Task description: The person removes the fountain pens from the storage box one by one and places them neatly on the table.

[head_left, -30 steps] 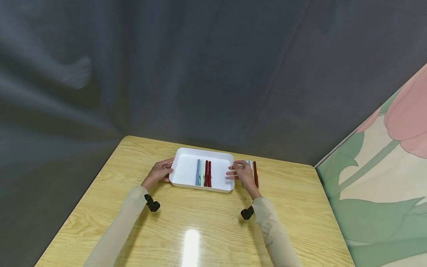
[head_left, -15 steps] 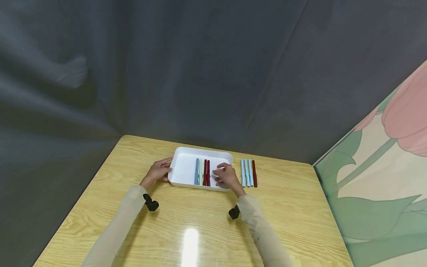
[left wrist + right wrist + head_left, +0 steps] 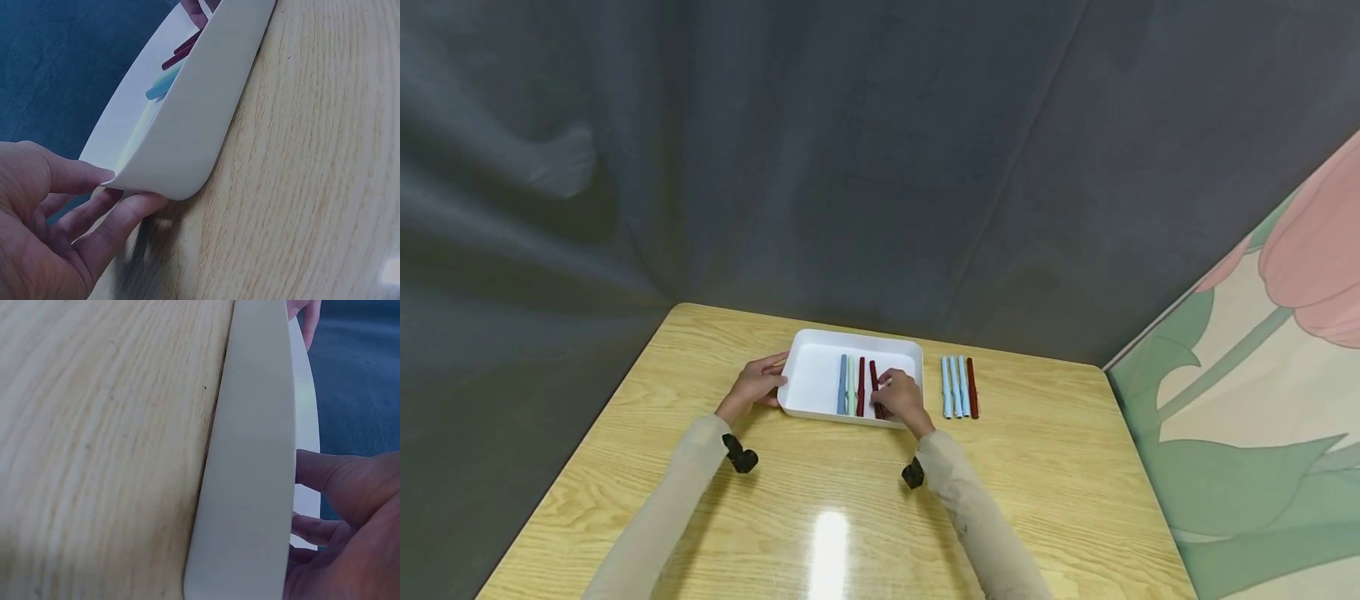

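A white tray (image 3: 811,379) lies on the table, and my left hand (image 3: 754,387) grips its left end. In the left wrist view the thumb (image 3: 81,176) is on the rim and fingers are under the corner. Inside the tray lie a blue pen (image 3: 842,383), a pale green pen (image 3: 851,385) and a dark red pen (image 3: 861,387), side by side. My right hand (image 3: 901,395) reaches into the tray's right part and pinches a second dark red pen (image 3: 874,377), slightly tilted and apart from the others. The tray wall hides its fingertips in the right wrist view.
Right of the tray, several light blue pens (image 3: 955,387) and one dark red pen (image 3: 973,388) lie in a row on the wooden table (image 3: 827,475). A dark curtain (image 3: 880,208) hangs behind the table's far edge.
My right hand has moved left from the tray's right rim to the rightmost dark red pen inside, which has shifted right and tilted. My left hand stays on the tray.
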`<state>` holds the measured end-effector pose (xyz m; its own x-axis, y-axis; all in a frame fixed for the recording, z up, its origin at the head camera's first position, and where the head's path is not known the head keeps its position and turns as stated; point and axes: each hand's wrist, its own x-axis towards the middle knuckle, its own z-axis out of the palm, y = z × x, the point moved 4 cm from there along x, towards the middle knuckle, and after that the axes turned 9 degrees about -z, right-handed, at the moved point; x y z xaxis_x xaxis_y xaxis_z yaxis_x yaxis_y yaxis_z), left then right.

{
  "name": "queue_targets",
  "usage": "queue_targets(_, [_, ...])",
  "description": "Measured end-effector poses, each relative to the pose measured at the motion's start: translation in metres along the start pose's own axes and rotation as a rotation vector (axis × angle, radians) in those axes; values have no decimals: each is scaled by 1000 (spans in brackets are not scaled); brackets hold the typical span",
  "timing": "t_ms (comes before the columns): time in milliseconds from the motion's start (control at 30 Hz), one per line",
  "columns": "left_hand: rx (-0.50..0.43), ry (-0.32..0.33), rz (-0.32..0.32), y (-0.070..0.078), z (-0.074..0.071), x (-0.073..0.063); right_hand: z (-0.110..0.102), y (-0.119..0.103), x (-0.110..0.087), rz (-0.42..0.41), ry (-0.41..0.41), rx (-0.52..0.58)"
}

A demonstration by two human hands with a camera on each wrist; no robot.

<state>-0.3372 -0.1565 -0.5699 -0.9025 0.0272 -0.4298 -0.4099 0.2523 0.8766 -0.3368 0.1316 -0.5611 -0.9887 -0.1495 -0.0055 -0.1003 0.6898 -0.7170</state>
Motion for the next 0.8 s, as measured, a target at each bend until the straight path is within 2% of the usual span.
queue_targets(133, [-6,-1,-15,-3,2,3,-1,0,2,13,-9,-96])
queue_targets(267, [-10,-3,-16,-4,4,4,-2,2,2,33,1,-77])
queue_targets(367, [-15,7,-15,-4,5,5,-4,5,1,38,23,7])
queue_targets(567, [12,26,31,-1,6,5,-12,11,0,51,71,271])
queue_targets(800, [20,29,35,0,5,7,-22,18,2,59,98,406])
